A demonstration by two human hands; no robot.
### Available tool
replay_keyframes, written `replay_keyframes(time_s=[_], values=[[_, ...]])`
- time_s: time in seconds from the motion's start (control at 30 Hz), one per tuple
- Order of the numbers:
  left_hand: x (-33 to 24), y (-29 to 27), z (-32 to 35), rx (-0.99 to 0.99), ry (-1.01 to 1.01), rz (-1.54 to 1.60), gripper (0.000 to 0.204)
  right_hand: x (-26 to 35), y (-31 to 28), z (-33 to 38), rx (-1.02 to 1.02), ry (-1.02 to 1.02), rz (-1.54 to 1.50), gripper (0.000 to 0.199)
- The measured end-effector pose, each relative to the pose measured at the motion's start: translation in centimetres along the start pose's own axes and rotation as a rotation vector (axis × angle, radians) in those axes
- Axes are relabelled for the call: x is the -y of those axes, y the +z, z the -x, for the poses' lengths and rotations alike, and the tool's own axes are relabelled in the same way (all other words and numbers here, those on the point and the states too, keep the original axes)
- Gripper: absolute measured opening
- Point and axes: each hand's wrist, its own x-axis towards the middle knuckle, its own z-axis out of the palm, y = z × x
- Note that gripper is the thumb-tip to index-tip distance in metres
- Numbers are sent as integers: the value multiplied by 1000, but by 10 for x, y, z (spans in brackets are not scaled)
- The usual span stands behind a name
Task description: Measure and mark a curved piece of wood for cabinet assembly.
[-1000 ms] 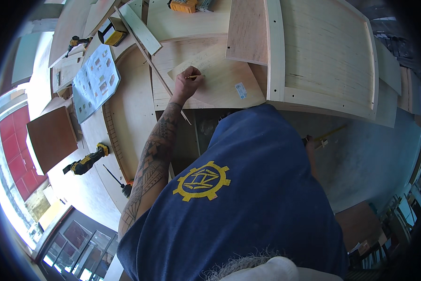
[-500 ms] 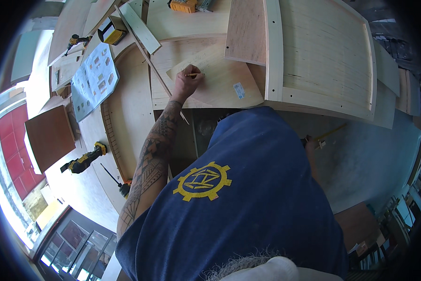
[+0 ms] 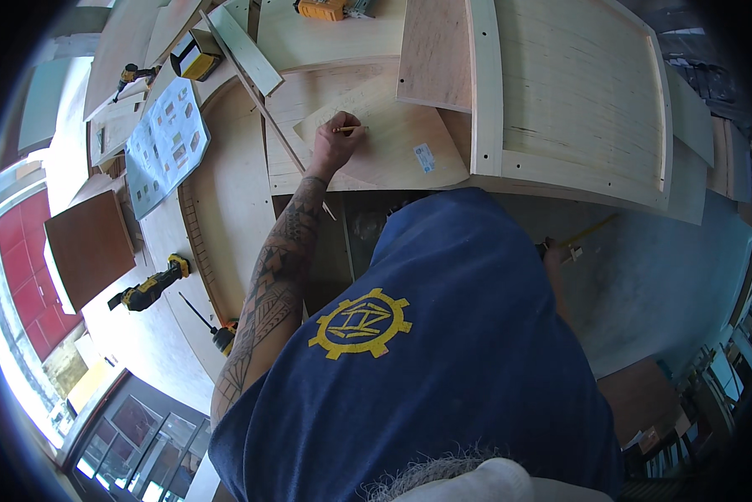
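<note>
1. Left hand (image 3: 336, 144) is out at full reach in the upper middle of the frame, fingers pinched narrow around a pencil (image 3: 348, 129), with its heel resting on a pale plywood panel (image 3: 392, 138).
2. That panel lies flat on the stack of boards at top centre, a small blue-and-white sticker (image 3: 424, 156) on it just right of the hand. Judging by the pose, marking the sheet is the job in hand.
3. To do it well: keep the heel of the hand planted so the pencil tip does not wander, and press lightly, since this face veneer would likely dent.
4. Right hand (image 3: 550, 248) sits at the right edge of the blue shirt (image 3: 443, 351), mostly hidden by the body. A yellow stick-like tool (image 3: 589, 230) pokes out beside it. Whether the fingers close on it, I cannot tell.
5. A free hand steadying the panel would help; it overlaps other boards and could slide under the stroke.
6. Around the work: a large framed curved panel (image 3: 577, 92) at upper right, a printed instruction sheet (image 3: 168, 146) at upper left, and a yellow-and-black cordless drill (image 3: 150, 286) at middle left, well apart from the marking.
</note>
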Motion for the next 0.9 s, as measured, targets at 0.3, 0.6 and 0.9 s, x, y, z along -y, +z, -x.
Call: replay_keyframes(time_s=[0.3,0.6,0.9], values=[[-1,2,-4,-12,-61,16,20,-6,3,-6,6,-7,28,34],[-4,5,-7,39,-83,-18,19,-16,8,-1,-4,-26,84,35],[-8,4,1,-106,-163,296,22,-10,33,37,-72,12,211,34]])
